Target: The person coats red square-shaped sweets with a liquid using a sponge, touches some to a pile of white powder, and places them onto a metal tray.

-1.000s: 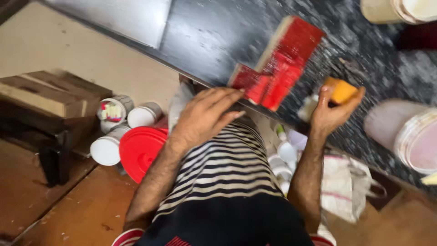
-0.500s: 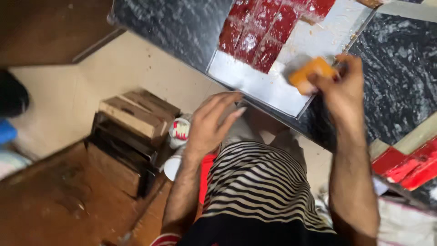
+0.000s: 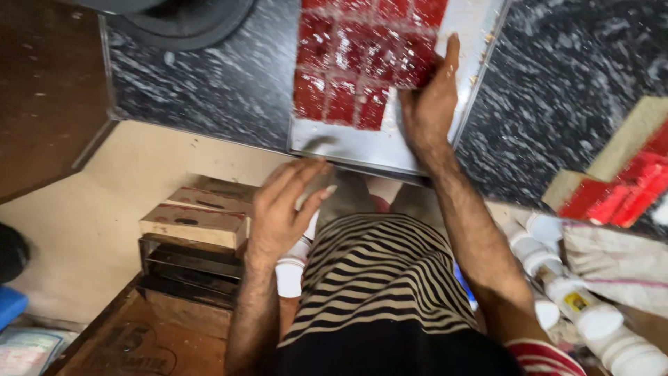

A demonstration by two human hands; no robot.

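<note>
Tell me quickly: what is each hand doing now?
Left hand: open, holds nothing, below the tray edge.
Right hand: on the red squares; grip cannot be told.

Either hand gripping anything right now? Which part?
Left hand holds nothing; its fingers are spread, open, below the counter edge. Right hand lies over the lower right corner of the red squares on the metal tray; anything under its palm is hidden.

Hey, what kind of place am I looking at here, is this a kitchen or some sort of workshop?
Probably a small food-making workshop: a metal tray of red cut squares on a dark stone counter, with white plastic jars stacked below.
</note>
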